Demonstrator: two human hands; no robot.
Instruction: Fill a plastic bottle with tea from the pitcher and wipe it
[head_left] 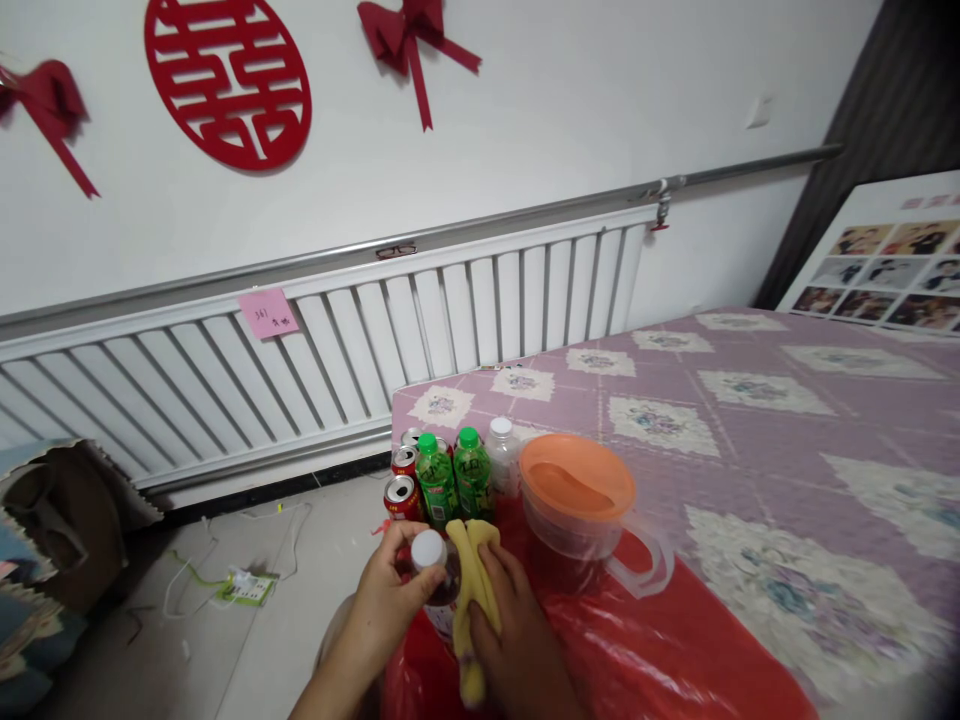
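My left hand (382,610) is closed around the upper part of a clear bottle with a white cap (429,550), at the bottom centre. A folded yellow cloth (474,590) is pressed by my right hand (514,625) against that bottle's right side. Just beyond my hands stand two green bottles (454,480) with green caps, and beside them a clear bottle with a white cap (502,455). Red cans (403,492) stand to their left. The bottle's lower part is partly hidden by my hands and the cloth.
A clear pitcher with an orange lid (576,478) stands right of my hands. Red plastic sheeting (660,650) lies over the flowered purple tablecloth (652,380). Behind the table is a white radiator (450,320). On the floor at left lie cables and a green power strip (246,589).
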